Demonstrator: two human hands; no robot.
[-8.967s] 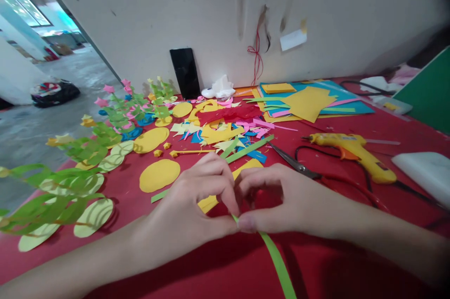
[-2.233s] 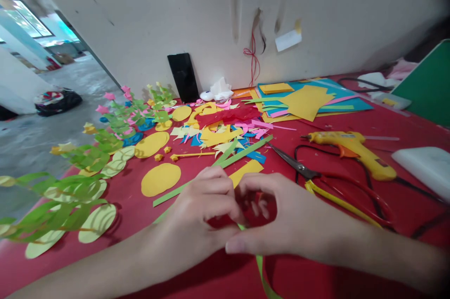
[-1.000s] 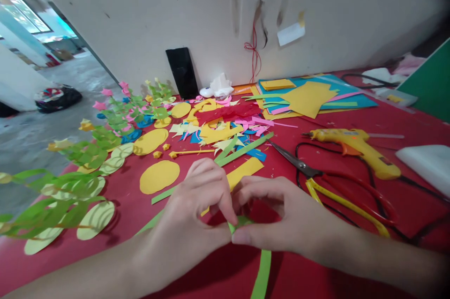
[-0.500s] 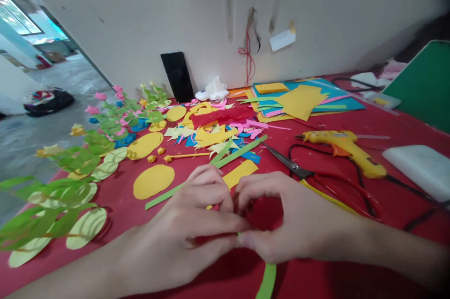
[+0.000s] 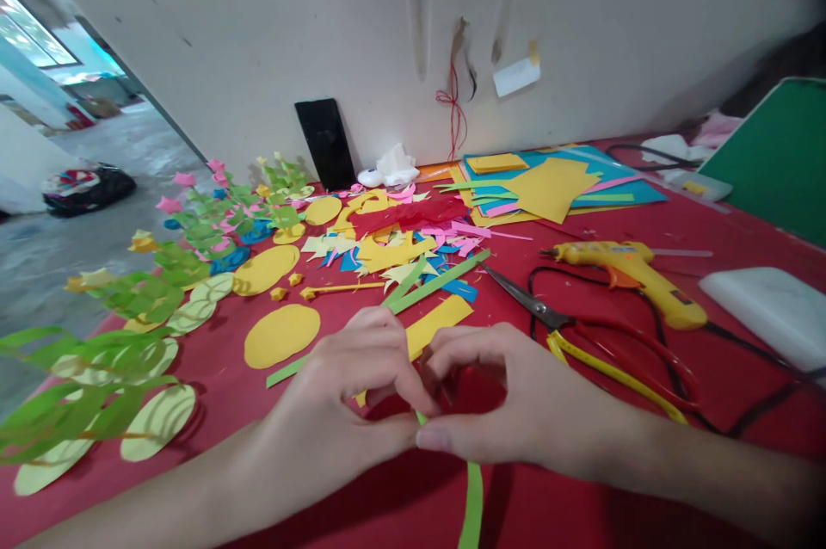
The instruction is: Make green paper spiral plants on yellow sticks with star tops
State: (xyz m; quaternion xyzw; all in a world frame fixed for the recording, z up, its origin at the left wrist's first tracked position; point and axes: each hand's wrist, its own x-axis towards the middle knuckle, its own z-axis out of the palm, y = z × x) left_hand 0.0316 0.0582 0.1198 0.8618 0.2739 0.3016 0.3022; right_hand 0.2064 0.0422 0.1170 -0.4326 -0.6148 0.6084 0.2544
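Between my two hands is a light green paper strip [image 5: 473, 502], its long tail hanging down below my right hand. My left hand [image 5: 348, 398] pinches the strip's upper end with thumb and forefinger. Against those fingertips, my right hand [image 5: 496, 394] closes its thumb and curled fingers on the same end. Just beyond my hands lie a yellow paper strip [image 5: 439, 325] and another green strip [image 5: 445, 280]. A yellow paper oval [image 5: 282, 336] sits left of my left hand. Scissors with red handles [image 5: 548, 317] rest by my right wrist.
Paper flowers with green leaves [image 5: 148, 274] line the left edge. A yellow glue gun [image 5: 636, 261] with a black cord lies at right, near a white block [image 5: 767, 312]. Paper scraps [image 5: 393, 252] cover the middle. A black phone [image 5: 326, 144] leans on the wall.
My hands have shifted slightly left, with the fingertips changing their grip on the strip. The green tail has swung left too. More of the yellow band beside the scissors shows.
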